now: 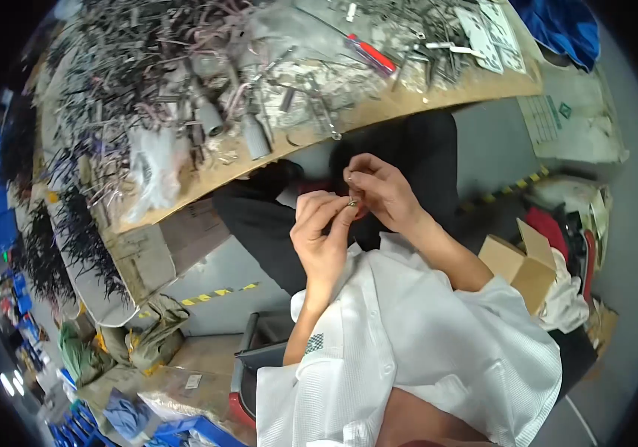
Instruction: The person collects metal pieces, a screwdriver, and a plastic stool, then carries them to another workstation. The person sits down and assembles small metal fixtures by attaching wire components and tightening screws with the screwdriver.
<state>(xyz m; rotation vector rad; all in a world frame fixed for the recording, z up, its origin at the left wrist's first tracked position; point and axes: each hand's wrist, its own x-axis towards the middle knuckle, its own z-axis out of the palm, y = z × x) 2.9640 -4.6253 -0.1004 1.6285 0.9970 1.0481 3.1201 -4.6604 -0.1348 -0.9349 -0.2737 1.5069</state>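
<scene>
Above my lap, just off the table's front edge, both hands are held close together. My left hand [320, 232] is closed in a pinch, thumb against the fingers, on a small shiny metal piece [352, 203]. My right hand [387, 195] is beside it, a little farther forward, with thumb and fingertips also pinched together. A tiny pale spot shows at those fingertips, too small to name. Nearest on the table are a small wrench-like metal tool [331, 127] and a grey cylindrical handle [256, 137].
The wooden table [438, 93] carries heaps of dark thin pieces [125, 67], a red-handled screwdriver [372, 54], white perforated plates [483, 41] and a clear plastic bag [153, 167]. An open cardboard box [516, 264] stands at my right, a dark crate [263, 335] at my left.
</scene>
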